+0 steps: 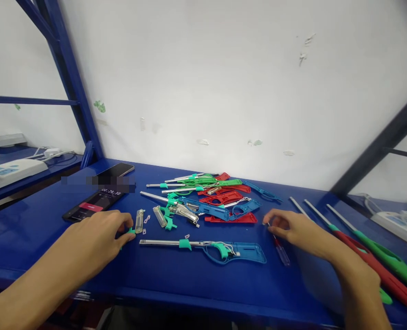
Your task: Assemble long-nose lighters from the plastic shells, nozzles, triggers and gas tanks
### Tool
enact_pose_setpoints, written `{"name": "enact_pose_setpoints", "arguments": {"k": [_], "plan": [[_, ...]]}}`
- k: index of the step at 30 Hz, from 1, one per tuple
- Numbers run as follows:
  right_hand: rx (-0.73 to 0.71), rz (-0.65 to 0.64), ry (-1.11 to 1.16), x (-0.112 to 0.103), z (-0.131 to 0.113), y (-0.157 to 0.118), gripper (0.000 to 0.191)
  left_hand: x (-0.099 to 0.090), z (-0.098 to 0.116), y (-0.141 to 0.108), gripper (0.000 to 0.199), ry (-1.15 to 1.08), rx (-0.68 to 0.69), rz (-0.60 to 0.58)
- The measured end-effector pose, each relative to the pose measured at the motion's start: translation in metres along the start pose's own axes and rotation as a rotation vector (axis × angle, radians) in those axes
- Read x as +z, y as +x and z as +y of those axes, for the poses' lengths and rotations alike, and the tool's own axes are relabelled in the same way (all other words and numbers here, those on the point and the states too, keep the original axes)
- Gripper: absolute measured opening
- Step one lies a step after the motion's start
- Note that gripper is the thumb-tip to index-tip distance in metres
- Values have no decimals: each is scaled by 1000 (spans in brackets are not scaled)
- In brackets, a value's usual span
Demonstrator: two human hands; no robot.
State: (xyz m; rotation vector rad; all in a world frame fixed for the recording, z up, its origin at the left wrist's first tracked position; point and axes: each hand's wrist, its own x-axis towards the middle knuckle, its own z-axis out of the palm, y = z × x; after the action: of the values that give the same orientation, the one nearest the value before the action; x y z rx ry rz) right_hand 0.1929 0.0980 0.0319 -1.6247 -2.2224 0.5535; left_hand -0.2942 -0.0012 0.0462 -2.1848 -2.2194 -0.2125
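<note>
My left hand is closed in a pinch on a small green plastic part, mostly hidden by the fingers. Right beside it lies a clear fuel cartridge. My right hand has its thumb and forefinger around the shaft end of a screwdriver, whose clear handle rests on the table. Between the hands lies an opened lighter: a blue half-shell with a metal tube, white wires and a green trigger in it. A second cartridge is behind it, next to green pieces.
Several opened lighters and red, green and blue half-shells are piled toward the wall. Long-nosed red and green lighters lie at right. Two phones, one with a running timer, are at left. Blue frame posts flank the table.
</note>
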Motion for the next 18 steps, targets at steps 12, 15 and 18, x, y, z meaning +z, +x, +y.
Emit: {"name": "enact_pose_setpoints", "arguments": {"k": [12,15,18], "plan": [[-43,10,3,-1,-16,-1,23,5,-8,0,24,-53,45,-9],[-73,38,-30,-1,-25,1,28,4,-10,1,26,-92,44,2],[-102,56,-63,0,-34,3,30,7,-11,2,26,-141,40,24]]}}
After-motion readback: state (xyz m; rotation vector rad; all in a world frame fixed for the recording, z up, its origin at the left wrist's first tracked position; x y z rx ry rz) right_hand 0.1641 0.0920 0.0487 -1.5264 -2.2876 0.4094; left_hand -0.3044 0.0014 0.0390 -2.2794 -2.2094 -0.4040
